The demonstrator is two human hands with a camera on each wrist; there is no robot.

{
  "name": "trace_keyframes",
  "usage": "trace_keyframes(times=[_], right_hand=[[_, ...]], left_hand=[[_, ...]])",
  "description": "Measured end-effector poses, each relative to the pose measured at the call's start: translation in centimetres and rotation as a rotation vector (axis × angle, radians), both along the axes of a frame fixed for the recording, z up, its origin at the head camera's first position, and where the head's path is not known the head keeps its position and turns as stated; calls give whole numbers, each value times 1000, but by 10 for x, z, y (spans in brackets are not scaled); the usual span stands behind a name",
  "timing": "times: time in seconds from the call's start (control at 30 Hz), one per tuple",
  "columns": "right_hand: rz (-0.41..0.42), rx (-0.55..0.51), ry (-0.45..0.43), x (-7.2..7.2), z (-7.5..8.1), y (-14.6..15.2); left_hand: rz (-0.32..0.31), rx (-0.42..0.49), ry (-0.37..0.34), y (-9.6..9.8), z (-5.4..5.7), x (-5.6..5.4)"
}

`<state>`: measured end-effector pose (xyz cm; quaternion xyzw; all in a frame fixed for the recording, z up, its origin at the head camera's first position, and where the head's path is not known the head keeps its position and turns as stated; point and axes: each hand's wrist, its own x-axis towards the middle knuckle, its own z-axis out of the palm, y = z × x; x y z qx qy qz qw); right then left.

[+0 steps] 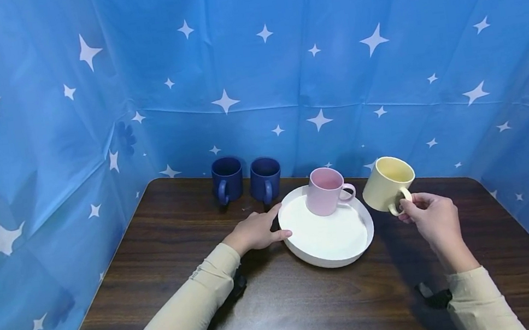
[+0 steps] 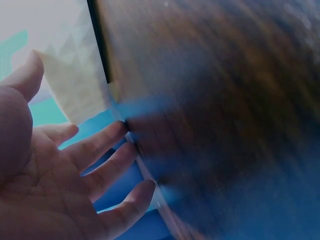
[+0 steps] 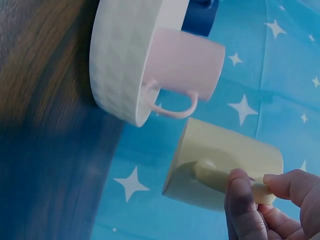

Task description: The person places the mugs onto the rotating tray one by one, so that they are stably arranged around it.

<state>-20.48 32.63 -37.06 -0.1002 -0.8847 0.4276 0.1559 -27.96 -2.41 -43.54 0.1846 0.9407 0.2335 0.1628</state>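
A yellow mug [image 1: 386, 186] hangs above the table, tilted, just right of a round white tray. My right hand [image 1: 432, 219] pinches its handle between thumb and fingers, as the right wrist view also shows. The white tray [image 1: 323, 240] has a raised wall with a faceted pattern outside. Inside it, toward the back, a pink mug [image 1: 323, 193] stands upright with its handle to the right. At the tray's left side my left hand [image 1: 258, 232] is spread, thumb and fingers against the wall. In the left wrist view its fingers [image 2: 107, 137] are extended and apart.
Two dark blue mugs, one [image 1: 228, 180] farther left and another [image 1: 265, 180] nearer the tray, stand at the back of the dark wooden table [image 1: 283, 317]. A blue curtain [image 1: 252, 67] with white stars hangs behind and along both sides.
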Motion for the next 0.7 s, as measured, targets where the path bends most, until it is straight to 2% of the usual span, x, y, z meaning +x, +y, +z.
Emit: trace_keyframes(times=[0.3,0.57,0.7], right_hand=[[35,19,-10,8,-1,-6],[67,-33,6,13,-4,-12],[72,-11,7,15,-4,-15]], left_hand=[[7,-2,5,0,-3,-3],[6,14,1,1,-2,-2],[4,20,0,0,-1,-1]])
